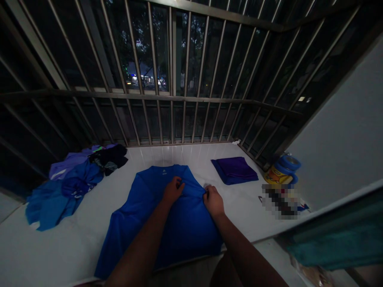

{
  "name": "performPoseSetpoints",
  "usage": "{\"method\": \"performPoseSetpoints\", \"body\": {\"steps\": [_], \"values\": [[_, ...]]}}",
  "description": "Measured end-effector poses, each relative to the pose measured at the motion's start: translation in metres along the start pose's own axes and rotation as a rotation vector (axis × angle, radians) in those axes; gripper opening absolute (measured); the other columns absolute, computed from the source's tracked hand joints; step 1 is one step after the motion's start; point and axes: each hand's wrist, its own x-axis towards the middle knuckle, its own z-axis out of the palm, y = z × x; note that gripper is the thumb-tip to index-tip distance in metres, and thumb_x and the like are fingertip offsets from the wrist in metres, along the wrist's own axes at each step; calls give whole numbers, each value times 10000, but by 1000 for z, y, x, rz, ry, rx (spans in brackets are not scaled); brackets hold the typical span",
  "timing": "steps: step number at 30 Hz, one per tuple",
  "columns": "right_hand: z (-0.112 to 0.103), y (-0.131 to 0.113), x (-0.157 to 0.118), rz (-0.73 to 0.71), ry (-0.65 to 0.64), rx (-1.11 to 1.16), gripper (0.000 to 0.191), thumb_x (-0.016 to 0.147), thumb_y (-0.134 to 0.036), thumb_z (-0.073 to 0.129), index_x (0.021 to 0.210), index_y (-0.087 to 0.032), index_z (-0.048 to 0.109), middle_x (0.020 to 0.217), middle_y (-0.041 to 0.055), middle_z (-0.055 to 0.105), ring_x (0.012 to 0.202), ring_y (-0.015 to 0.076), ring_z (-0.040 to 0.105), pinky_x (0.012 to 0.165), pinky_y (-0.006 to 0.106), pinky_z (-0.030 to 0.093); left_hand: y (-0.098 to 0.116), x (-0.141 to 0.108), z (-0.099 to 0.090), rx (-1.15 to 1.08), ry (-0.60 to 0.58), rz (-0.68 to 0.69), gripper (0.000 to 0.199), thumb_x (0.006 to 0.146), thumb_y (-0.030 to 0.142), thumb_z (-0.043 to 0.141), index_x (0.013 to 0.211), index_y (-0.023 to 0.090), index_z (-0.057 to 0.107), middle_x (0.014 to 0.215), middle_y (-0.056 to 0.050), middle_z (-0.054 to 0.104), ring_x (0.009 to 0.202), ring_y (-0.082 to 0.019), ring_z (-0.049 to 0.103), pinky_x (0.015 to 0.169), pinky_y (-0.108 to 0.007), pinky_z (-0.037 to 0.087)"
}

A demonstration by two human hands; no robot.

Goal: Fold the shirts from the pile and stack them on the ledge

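Observation:
A blue long-sleeved shirt (188,227) lies spread on the white ledge, its collar toward the window bars and one sleeve reaching down to the left. My left hand (172,191) is closed on the fabric at the chest, thumb and fingers pinched together. Over at the shirt's right edge, my right hand (214,201) grips the cloth near the shoulder with curled fingers. Creases run through the fabric between the two hands. The right sleeve cannot be made out clearly.
A heap of crumpled clothes (74,175) lies at the left. Folded purple and blue cloth (236,169) rests on the right of the ledge (191,153). A yellow and blue container (281,171) stands by the right wall. Metal bars (170,99) close off the back.

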Motion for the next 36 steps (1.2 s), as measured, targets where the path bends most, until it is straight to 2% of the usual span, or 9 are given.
{"method": "performPoseSetpoints", "body": {"steps": [5, 10, 14, 17, 22, 25, 28, 32, 36], "values": [[2, -2, 1, -18, 15, -35, 203, 1007, -143, 521, 1117, -229, 669, 1150, 101, 719, 988, 238, 741, 894, 309, 545, 5, 13, 2, 30, -31, -58, 420, 994, 425, 697, 1354, 219, 631, 1115, -67, 814, 987, -224, 781, 852, -313, 549], [7, 1, 2, -30, 17, -80, 150, 1000, -135, 539, 1077, -217, 639, 1106, 91, 696, 985, 229, 733, 880, 289, 534, 12, 58, 10, 98, -47, -149, 402, 1019, 471, 677, 1282, 171, 727, 1275, -173, 809, 1201, -309, 762, 996, -356, 542], [10, 4, 3, -28, 14, -89, 151, 1004, -135, 535, 1085, -228, 623, 1102, 76, 687, 970, 223, 728, 861, 290, 531, 21, 98, 20, 158, -60, -137, 354, 1008, 465, 713, 1156, 150, 781, 1325, -214, 782, 1302, -353, 714, 1086, -395, 514], [12, 6, 2, -23, 16, -68, 150, 1000, -136, 531, 1078, -230, 618, 1095, 75, 686, 959, 226, 722, 846, 298, 531, 25, 123, 27, 192, -107, -109, 272, 953, 406, 816, 1061, 158, 785, 1244, -163, 797, 1247, -319, 726, 1094, -431, 535], [11, 3, 2, -10, 25, -4, 149, 997, -121, 521, 1053, -227, 610, 1075, 77, 682, 935, 229, 711, 851, 310, 528, 29, 154, 36, 176, -142, -32, 234, 1033, 388, 751, 1096, 163, 748, 1155, -70, 787, 1076, -231, 749, 1010, -456, 604], [10, 2, 2, 5, 25, 10, 160, 1002, -118, 521, 1059, -231, 618, 1072, 73, 682, 924, 224, 710, 850, 302, 526, 31, 162, 41, 137, -122, 26, 129, 978, 274, 784, 1063, 188, 740, 1033, -49, 811, 977, -209, 772, 920, -348, 599], [9, 2, 1, 17, 18, 18, 166, 1004, -125, 531, 1087, -229, 631, 1091, 73, 688, 936, 223, 713, 859, 297, 529, 32, 161, 46, 106, -111, 95, 164, 914, 196, 806, 1062, 216, 739, 965, -27, 815, 919, -207, 782, 862, -310, 594], [8, 1, 0, 9, 13, 30, 228, 1008, -136, 543, 1190, -222, 650, 1168, 81, 695, 962, 219, 720, 868, 292, 535, 36, 152, 42, 119, -57, 190, 311, 848, 118, 814, 1134, 213, 740, 1170, -82, 794, 1119, -255, 755, 1016, -372, 581], [6, 1, 0, 7, -5, 13, 258, 1004, -130, 536, 1207, -223, 666, 1186, 84, 693, 971, 216, 718, 876, 290, 540, 42, 128, 28, 181, 28, 259, 286, 972, 154, 674, 1252, 188, 719, 1375, -158, 707, 1316, -308, 649, 1174, -455, 489]]}}
